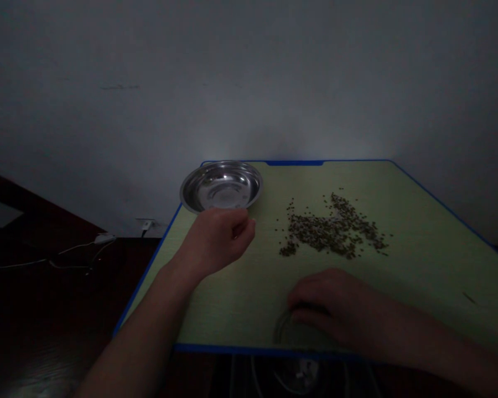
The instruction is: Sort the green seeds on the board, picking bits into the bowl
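My left hand is closed in a loose fist over the left side of the table, just in front of a shiny metal bowl. Whatever its fingers may hold is hidden. Near the front edge, the curled fingers and thumb of my right hand grip the rim of a clear, round container, dim and partly covered by the hand. Small dark seed-like grains lie scattered in a loose patch beyond my right hand, to the right of the bowl. No grains can be made out inside the bowl.
The pale green table has a blue edge and stands against a grey wall. A thin dark bit lies on its right side. White cables and a plug are at left. Beneath the front edge sits a dark, unclear object.
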Motion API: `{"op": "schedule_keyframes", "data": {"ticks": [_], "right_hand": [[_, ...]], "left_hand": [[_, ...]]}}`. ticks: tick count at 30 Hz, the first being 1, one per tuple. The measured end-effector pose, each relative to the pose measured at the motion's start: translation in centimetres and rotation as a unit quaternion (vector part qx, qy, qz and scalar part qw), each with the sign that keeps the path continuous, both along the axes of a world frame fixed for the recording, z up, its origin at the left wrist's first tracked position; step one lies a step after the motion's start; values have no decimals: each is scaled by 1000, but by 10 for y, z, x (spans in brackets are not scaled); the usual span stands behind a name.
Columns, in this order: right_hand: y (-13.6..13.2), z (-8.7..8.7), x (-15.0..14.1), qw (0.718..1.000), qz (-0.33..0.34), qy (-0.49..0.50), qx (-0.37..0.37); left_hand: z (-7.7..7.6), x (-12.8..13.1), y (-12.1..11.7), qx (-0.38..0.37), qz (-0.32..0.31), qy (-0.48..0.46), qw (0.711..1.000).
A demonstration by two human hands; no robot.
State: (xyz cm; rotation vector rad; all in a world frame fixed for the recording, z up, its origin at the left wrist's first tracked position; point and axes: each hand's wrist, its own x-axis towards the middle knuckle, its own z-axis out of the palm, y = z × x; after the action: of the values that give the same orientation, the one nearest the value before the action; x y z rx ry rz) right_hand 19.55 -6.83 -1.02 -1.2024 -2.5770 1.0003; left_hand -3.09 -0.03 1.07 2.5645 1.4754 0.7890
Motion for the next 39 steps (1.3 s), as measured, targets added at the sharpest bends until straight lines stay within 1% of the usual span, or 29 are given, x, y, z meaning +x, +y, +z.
{"op": "schedule_keyframes", "data": {"ticks": [8,13,16,20,24,28,31,35,39], "right_hand": [[0,2,6,1000,-8,15,13],[10,13,19,996,-66,-4,57],[15,14,20,993,-86,-29,76],[23,9,2,985,-74,-79,131],[39,8,-23,975,-61,-91,192],[55,10,-38,967,-75,-94,226],[65,8,-41,961,-101,-100,237],[78,2,-28,951,-169,-108,237],[89,-8,4,940,-225,-110,231]], "left_hand": [[1,0,-1,-10,2,2,1000],[1,0,0,1,-6,9,1000],[0,0,0,15,-6,15,1000],[-4,-3,1,9,-2,21,1000],[-7,-7,1,6,6,40,999],[-9,-8,1,10,7,54,998],[-10,-10,2,2,13,60,998],[-12,-12,3,-10,20,57,998],[-11,-11,3,-16,17,66,998]]}}
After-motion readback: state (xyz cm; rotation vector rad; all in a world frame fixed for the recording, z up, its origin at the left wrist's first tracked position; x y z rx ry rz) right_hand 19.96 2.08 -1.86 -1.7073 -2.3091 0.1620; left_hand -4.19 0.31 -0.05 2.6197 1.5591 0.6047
